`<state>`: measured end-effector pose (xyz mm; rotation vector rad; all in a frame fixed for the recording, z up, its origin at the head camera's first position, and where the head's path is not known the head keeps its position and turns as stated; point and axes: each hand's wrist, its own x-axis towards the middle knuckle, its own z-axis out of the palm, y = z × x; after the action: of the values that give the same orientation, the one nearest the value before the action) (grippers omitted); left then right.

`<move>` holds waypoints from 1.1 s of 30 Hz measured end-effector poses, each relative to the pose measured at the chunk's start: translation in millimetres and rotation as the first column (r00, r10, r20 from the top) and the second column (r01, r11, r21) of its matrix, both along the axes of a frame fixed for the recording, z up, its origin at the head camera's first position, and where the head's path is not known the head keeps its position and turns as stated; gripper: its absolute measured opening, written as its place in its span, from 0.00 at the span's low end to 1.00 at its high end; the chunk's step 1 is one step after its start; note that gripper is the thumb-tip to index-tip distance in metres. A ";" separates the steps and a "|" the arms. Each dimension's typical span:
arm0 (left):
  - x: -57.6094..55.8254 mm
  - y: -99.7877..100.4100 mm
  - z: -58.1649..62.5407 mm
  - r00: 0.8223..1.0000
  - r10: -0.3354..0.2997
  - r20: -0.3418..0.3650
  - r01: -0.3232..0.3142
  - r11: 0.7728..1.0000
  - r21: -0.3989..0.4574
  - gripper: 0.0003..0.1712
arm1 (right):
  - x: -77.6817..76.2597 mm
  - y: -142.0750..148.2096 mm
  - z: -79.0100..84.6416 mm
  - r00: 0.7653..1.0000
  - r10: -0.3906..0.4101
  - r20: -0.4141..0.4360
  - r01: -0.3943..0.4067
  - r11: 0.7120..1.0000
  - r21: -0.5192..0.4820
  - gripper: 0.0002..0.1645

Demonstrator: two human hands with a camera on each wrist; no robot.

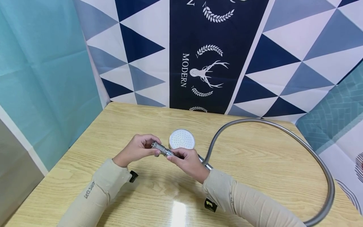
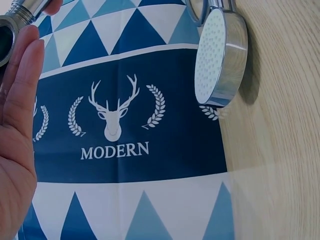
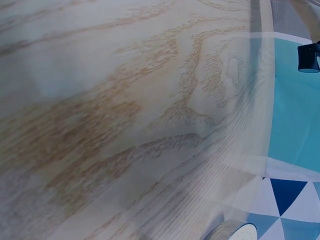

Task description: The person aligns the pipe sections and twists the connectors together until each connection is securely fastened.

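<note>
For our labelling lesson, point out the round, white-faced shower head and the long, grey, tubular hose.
Round, white-faced, silver-rimmed shower head (image 1: pixel 181 139): head view, on its dotted face.
Long, grey, tubular hose (image 1: pixel 331 189): head view, on its right-hand bend.

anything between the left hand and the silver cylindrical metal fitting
Nothing visible: the left hand directly grips the silver cylindrical metal fitting. The round, white-faced shower head is beyond them, not between.

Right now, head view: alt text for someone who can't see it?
The fingers of a person's left hand and right hand grip a metallic tubular fitting over a wood-grain table. Just beyond them is a round, white-faced shower head; a grey hose loops around the right side.
</note>
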<state>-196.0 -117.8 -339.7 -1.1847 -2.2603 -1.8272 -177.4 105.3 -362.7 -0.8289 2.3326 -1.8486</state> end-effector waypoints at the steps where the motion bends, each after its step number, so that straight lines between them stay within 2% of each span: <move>1: 0.2 0.0 0.4 1.000 -0.005 0.000 0.005 1.000 -0.002 0.13 | 0.4 0.1 -0.1 1.000 0.001 -0.005 -0.001 1.000 0.005 0.10; 5: 1.6 0.4 1.7 1.000 -0.029 -0.011 0.029 1.000 -0.009 0.07 | 2.1 0.6 -1.4 1.000 0.010 -0.029 -0.009 0.999 0.031 0.09; 11: 3.0 1.7 0.9 0.999 -0.032 -0.038 0.032 0.999 -0.007 0.06 | 4.5 1.3 -0.9 0.996 0.032 -0.080 -0.027 0.998 0.055 0.10; 18: 1.7 1.8 -2.2 0.998 -0.022 -0.063 0.022 1.000 -0.001 0.06 | 6.4 0.6 0.0 0.996 -0.006 -0.091 0.014 0.996 0.086 0.10; 23: 1.4 0.7 -4.1 0.997 -0.014 -0.081 0.014 1.000 -0.005 0.06 | 8.8 -0.5 0.4 0.999 -0.032 -0.043 0.034 0.998 0.060 0.12; 27: 1.4 1.5 -5.6 0.994 -0.002 -0.105 0.003 1.000 0.010 0.06 | 9.5 -0.8 0.3 0.999 -0.025 -0.041 0.024 1.000 -0.016 0.10; 33: 1.1 3.2 -7.9 0.989 0.031 -0.148 -0.026 0.999 0.036 0.06 | 9.5 -0.5 -1.2 0.991 0.001 -0.137 -0.007 0.999 -0.043 0.15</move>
<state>-194.9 -114.6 -347.6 -1.2320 -2.1465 -1.6993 -167.9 104.8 -363.9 -0.9958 2.3746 -1.9048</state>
